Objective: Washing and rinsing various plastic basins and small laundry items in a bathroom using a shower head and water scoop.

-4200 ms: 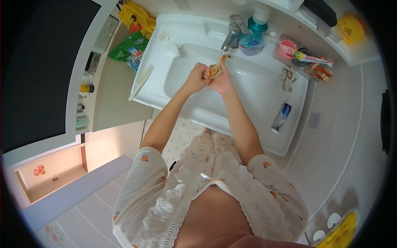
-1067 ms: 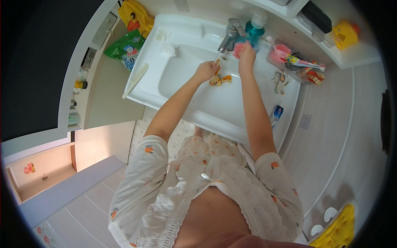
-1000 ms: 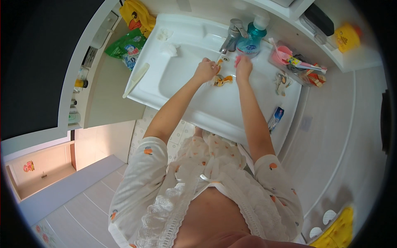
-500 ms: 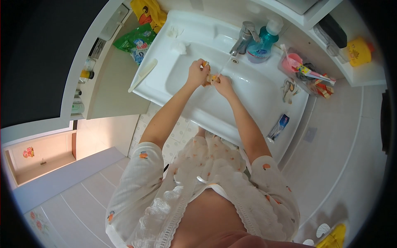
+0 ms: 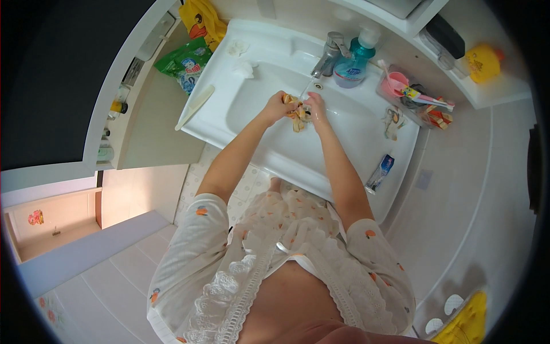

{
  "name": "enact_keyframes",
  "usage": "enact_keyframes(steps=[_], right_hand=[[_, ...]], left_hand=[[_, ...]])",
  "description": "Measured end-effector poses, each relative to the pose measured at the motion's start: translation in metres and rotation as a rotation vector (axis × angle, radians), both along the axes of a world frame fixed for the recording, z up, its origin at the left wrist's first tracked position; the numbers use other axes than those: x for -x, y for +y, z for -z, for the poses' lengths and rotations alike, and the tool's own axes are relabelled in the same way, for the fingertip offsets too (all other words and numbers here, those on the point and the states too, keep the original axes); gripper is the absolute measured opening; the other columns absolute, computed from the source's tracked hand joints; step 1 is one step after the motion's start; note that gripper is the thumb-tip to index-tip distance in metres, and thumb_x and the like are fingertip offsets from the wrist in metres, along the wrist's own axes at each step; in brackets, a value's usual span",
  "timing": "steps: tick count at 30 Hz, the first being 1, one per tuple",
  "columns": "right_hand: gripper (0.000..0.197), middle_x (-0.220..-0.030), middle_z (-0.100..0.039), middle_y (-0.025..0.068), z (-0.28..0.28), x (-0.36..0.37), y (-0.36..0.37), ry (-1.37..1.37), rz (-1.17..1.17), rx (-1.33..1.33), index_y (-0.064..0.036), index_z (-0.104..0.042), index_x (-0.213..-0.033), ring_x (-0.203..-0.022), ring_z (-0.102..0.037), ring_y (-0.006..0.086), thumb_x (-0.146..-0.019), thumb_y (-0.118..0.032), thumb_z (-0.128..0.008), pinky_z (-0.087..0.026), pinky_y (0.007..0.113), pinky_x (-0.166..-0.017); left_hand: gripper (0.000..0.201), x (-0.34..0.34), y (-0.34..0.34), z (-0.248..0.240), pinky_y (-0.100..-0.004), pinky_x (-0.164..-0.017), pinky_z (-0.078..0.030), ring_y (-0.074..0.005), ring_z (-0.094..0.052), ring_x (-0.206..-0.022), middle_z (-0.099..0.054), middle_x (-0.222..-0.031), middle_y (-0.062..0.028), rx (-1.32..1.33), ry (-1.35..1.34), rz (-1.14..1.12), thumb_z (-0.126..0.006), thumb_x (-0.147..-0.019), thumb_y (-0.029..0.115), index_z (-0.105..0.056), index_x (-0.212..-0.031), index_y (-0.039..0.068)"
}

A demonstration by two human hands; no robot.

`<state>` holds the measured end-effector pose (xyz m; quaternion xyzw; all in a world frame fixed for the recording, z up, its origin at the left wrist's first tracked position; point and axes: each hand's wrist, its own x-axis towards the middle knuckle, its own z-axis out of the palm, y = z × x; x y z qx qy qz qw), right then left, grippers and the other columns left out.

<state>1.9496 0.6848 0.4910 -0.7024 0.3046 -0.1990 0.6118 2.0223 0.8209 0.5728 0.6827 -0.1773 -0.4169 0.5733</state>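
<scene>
Low in the white sink (image 5: 361, 126), a crumpled orange-and-white cloth (image 5: 298, 121) trails bodyward, its long axis between the left hand (image 5: 276, 108), closed on its upper left end, and the half-curled right hand (image 5: 317, 109), grip unclear. Beyond, the faucet (image 5: 329, 54) runs.

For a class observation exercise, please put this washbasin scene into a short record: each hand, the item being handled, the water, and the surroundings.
Left hand: gripping the orange-and-cream cloth-like piece
Right hand: at the piece's other side; grip unclear
Water: thin stream running from the silver faucet
Place: over the white basin
Beside faucet: teal pump bottle
Basin's right side: blue-and-white tube
Left of basin: green packet, yellow bag
</scene>
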Motion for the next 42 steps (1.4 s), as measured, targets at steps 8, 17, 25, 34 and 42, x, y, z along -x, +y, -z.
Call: enact_keyframes(steps=[8,17,25,34,42], right_hand=[[0.042,-0.064,-0.058,0.0099,-0.166,-0.022,-0.053,-0.272,0.310,-0.224,0.0006,-0.061,-0.076,-0.052,-0.054,0.0156,-0.087,-0.038,-0.047,-0.044,0.028,-0.053],[0.029,-0.084,-0.059,0.0061,-0.107,0.025,-0.030,-0.302,-0.139,0.047,0.0003,-0.053,-0.103,-0.070,-0.054,0.0120,-0.083,-0.021,-0.057,-0.043,0.026,-0.071],[0.032,-0.102,-0.054,0.0067,-0.099,0.028,-0.001,-0.067,-0.507,-0.313,-0.0033,-0.046,-0.108,-0.088,-0.053,0.0167,-0.080,-0.016,-0.054,-0.044,0.028,-0.080],[0.039,-0.106,-0.055,0.0073,-0.152,0.027,0.031,0.092,-0.508,-0.796,-0.0054,-0.044,-0.117,-0.094,-0.055,0.0201,-0.081,-0.016,-0.051,-0.046,0.034,-0.077],[0.042,-0.118,-0.049,0.0111,-0.170,0.037,0.009,-0.445,-0.537,1.731,-0.0045,-0.051,-0.115,-0.103,-0.050,0.0274,-0.074,-0.010,-0.056,-0.042,0.038,-0.086]], left_hand=[[0.030,0.010,-0.016,-0.008,-0.0286,-0.060,-0.054,-0.0186,-0.062,-0.075,-0.059,-0.088,-0.0131,-0.071,-0.104,-0.062,-0.063,-0.081,0.012,-0.044,-0.101,0.000],[0.026,0.002,-0.005,-0.073,-0.0268,-0.058,-0.050,-0.0137,-0.059,-0.067,-0.061,-0.084,-0.0075,-0.123,-0.498,0.171,-0.065,-0.077,0.012,-0.054,-0.098,0.001],[0.024,0.001,0.022,-0.074,-0.0282,-0.060,-0.053,-0.0116,-0.058,-0.075,-0.057,-0.085,-0.0025,0.084,-0.066,-0.047,-0.060,-0.083,0.016,-0.051,-0.104,0.009],[0.056,0.043,0.015,-0.028,-0.0291,-0.066,-0.053,-0.0179,-0.057,-0.089,-0.048,-0.106,-0.0099,0.395,0.395,-0.166,-0.065,-0.079,0.018,-0.030,-0.120,0.005],[0.019,-0.012,0.020,-0.086,-0.0161,-0.038,-0.027,-0.0044,-0.042,-0.055,-0.048,-0.068,0.0016,-0.039,0.411,0.367,-0.068,-0.073,0.013,-0.051,-0.083,0.012]])
